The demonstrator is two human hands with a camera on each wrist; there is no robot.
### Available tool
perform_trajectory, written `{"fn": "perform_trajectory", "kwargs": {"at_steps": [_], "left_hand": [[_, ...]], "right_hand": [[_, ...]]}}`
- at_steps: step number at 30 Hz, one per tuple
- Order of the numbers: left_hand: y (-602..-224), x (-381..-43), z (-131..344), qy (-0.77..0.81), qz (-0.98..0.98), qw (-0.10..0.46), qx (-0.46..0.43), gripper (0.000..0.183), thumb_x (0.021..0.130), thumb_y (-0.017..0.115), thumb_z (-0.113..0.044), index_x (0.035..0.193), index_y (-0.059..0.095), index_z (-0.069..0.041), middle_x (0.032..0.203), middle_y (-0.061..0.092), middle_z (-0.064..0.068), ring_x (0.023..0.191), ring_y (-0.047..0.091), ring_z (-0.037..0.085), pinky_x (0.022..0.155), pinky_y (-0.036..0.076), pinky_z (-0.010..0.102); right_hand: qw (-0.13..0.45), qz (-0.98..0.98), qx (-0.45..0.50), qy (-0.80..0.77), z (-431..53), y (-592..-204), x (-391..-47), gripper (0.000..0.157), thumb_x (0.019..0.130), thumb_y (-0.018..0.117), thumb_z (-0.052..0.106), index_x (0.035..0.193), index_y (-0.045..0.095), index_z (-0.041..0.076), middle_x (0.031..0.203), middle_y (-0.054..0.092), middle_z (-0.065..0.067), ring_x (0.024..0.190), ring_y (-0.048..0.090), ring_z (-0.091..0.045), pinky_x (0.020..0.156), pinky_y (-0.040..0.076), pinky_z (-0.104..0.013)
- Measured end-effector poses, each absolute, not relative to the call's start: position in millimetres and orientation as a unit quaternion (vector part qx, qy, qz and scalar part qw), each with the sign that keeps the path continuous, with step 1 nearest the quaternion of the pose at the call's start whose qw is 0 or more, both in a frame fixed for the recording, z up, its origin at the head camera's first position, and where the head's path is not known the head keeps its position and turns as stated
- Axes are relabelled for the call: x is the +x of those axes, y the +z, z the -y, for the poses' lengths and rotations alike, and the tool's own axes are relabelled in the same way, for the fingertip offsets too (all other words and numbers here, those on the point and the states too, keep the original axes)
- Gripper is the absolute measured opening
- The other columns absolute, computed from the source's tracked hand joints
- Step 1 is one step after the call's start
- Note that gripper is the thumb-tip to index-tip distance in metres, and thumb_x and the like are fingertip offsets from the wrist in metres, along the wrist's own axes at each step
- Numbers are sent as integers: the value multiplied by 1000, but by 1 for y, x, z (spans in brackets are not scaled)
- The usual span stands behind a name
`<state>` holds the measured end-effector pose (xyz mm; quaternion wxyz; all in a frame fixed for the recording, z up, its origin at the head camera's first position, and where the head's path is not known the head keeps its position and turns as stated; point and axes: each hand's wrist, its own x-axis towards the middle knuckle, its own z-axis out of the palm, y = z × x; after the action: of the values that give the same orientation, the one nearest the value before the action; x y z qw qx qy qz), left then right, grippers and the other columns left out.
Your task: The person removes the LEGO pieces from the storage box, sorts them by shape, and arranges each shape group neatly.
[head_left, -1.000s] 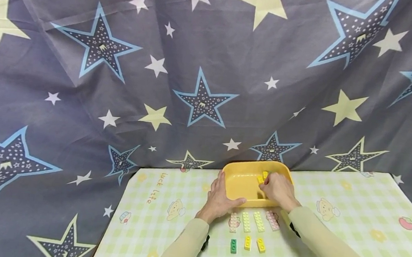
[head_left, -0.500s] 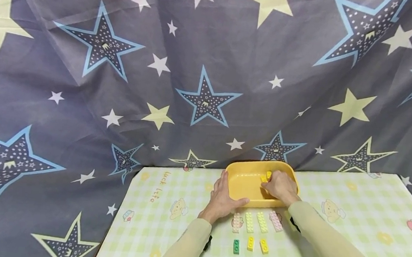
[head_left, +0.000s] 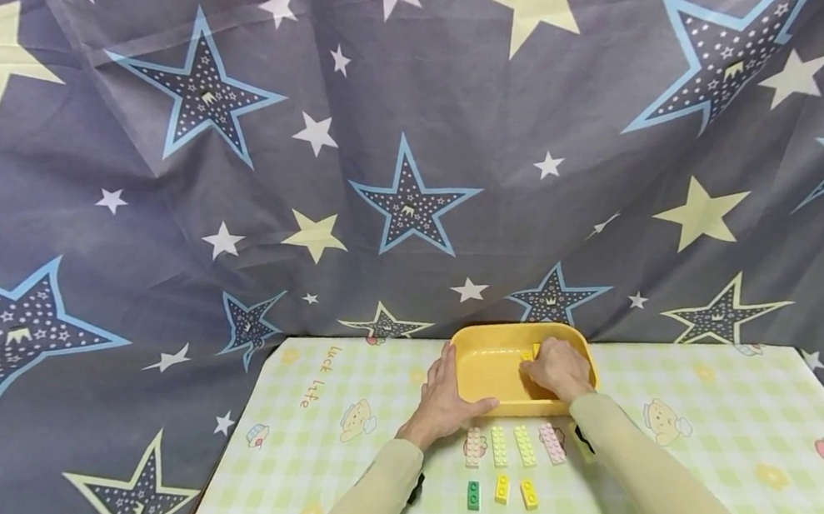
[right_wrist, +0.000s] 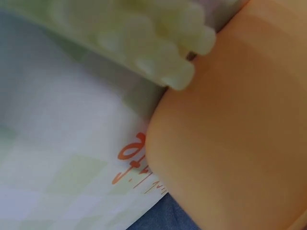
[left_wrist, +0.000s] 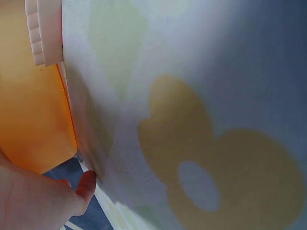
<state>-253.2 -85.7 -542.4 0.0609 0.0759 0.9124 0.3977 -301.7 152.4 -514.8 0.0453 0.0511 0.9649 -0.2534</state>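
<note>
In the head view, a yellow plastic tray stands at the back of the table. My left hand rests at its front left corner, thumb on the front rim and fingers along the left side. My right hand reaches into the tray's right half with bent fingers. Beside its fingertips small yellow toy bricks show, partly covered. Whether the fingers pinch a brick is hidden. The left wrist view shows part of the left hand beside the orange-looking tray wall.
Before the tray lie long pink bricks and light yellow-green bricks; another pale brick is close to the right wrist. Nearer me are a green brick and two yellow bricks. A star-patterned cloth hangs behind the table.
My right hand has shifted slightly within the tray and covers more of the yellow bricks. My left hand keeps its place at the corner. The view has moved a little.
</note>
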Motion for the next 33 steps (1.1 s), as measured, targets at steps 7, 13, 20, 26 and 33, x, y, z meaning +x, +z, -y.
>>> {"fn": "perform_trajectory", "kwargs": {"at_steps": [7,13,20,26,33], "left_hand": [[-545,-251,83,402,-910,65,79,132,87,87,-59,178,1,-17,188,5,4,172,15,34,139,17,64],[-543,-251,82,399,-912,62,78,131,88,87,-59,178,1,-17,188,4,3,172,15,33,139,17,63],[-542,-251,83,398,-912,62,81,131,88,86,-59,178,2,-16,188,5,3,172,15,33,139,17,63],[-541,-252,85,398,-912,58,79,132,87,86,-60,178,1,-17,187,7,3,172,15,33,138,19,65],[-542,-254,86,391,-915,61,77,132,86,87,-61,178,1,-18,187,7,4,172,16,33,139,19,63]], "right_hand": [[43,-969,50,-239,-155,-519,-303,30,92,73,30,71,58,14,68,56,-5,66,57,-23,57,44,-36],[43,-968,45,-242,-154,-511,-297,36,96,75,34,68,61,15,65,59,-2,64,58,-21,55,43,-34],[26,-968,21,-249,-157,-493,-283,42,94,74,32,59,56,18,55,50,3,55,50,-17,48,38,-30],[17,-968,11,-251,-157,-482,-272,39,95,75,35,63,61,17,61,56,1,59,53,-18,52,40,-32],[10,-967,3,-256,-157,-476,-259,43,96,77,33,60,58,18,55,48,5,53,46,-13,50,35,-29]]}}
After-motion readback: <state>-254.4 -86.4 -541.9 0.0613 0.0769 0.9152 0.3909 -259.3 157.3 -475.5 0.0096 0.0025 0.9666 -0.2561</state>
